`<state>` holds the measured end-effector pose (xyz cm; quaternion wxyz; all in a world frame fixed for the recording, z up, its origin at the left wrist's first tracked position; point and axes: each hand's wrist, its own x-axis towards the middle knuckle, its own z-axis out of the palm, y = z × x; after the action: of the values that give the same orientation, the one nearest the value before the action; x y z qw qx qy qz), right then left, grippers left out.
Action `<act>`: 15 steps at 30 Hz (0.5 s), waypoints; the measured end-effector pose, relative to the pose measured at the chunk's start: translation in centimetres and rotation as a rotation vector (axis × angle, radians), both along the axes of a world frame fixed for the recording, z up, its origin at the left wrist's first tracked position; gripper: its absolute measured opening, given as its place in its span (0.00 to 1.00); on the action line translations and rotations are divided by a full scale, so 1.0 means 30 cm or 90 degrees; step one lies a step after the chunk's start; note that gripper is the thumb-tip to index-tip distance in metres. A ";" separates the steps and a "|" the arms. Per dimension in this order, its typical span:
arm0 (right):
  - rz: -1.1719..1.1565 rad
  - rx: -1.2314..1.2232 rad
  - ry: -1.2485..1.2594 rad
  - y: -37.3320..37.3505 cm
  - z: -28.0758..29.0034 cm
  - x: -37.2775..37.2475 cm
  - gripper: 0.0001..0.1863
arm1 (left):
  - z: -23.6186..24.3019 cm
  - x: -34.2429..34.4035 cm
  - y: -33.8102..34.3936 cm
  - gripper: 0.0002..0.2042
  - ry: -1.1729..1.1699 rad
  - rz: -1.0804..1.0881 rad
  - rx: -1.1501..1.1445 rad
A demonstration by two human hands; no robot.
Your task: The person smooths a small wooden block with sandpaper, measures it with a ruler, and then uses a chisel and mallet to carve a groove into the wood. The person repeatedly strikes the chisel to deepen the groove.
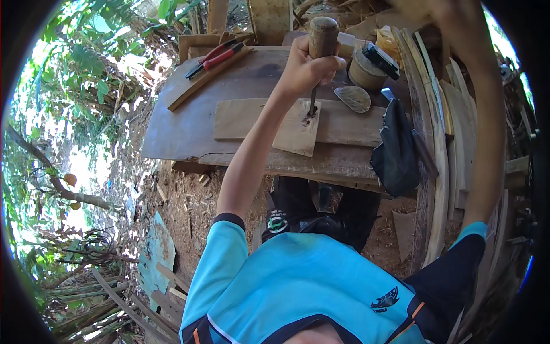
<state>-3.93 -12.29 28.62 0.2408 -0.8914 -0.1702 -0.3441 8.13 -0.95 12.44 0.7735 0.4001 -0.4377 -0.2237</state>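
Note:
My left hand (309,67) is wrapped round the wooden handle of a chisel (323,35), held upright. The chisel's blade stands in a rough-cut hole in a small pale wood block (292,140). Beneath that block lies a longer flat board (235,117), crosswise on the worn bench (172,135). Raised high at the upper right, my right hand (429,8) is blurred and partly cut off by the frame's edge; its fingers and anything in them cannot be made out.
Red-handled pliers (220,57) rest by a wood strip (200,86) at the back left. Right of the block are an oval shell-like piece (352,99), a round container (366,70) with a black device (381,60) on top, and a dark cloth (395,149). Long planks (432,143) stand along the right.

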 end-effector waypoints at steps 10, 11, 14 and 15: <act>-0.071 0.165 0.055 -0.082 -0.259 -0.019 0.23 | -0.028 0.072 0.062 0.05 0.103 0.056 -0.046; -0.127 0.220 0.059 -0.089 -0.346 -0.053 0.20 | -0.041 0.089 0.078 0.05 0.143 0.057 -0.073; -0.267 0.220 0.096 -0.133 -0.616 -0.151 0.20 | -0.072 0.137 0.113 0.06 0.237 0.093 -0.117; -0.339 0.232 0.131 -0.118 -0.692 -0.177 0.20 | -0.083 0.150 0.126 0.05 0.266 0.101 -0.141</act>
<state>-9.23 -15.82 7.87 0.3136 -0.8770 0.1583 -0.3279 12.64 2.83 9.95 0.9015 0.2912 -0.2572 -0.1906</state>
